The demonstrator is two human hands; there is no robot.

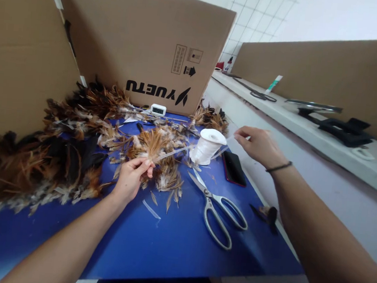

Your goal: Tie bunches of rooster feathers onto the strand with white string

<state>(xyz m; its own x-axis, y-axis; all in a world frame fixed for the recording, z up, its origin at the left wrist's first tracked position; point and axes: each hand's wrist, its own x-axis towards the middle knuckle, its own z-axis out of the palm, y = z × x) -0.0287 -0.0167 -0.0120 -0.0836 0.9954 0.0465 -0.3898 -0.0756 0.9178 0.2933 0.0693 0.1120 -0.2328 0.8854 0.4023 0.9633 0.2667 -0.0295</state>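
Note:
My left hand (132, 176) is closed, thumb against fingers, on a small bunch of golden-brown feathers (154, 144) whose tips fan out above it. A thin translucent ribbon (176, 152) stretches from that pinch toward the right, passing the white spool (207, 148) that stands upright on the table. Right of the spool, my right hand (257, 144) pinches the ribbon raised above the table. Open-bladed scissors (214, 201) with silver handles lie in front of the spool. A short cut piece of ribbon (151, 209) rests near my left hand.
Heaps of brown and black feathers (34, 167) cover the left and back of the blue table (165, 254). A phone (234, 168) lies by the right edge, below a ledge (296, 118) holding tools. Cardboard (145, 36) walls the back; a small digital display (158, 110) stands before it.

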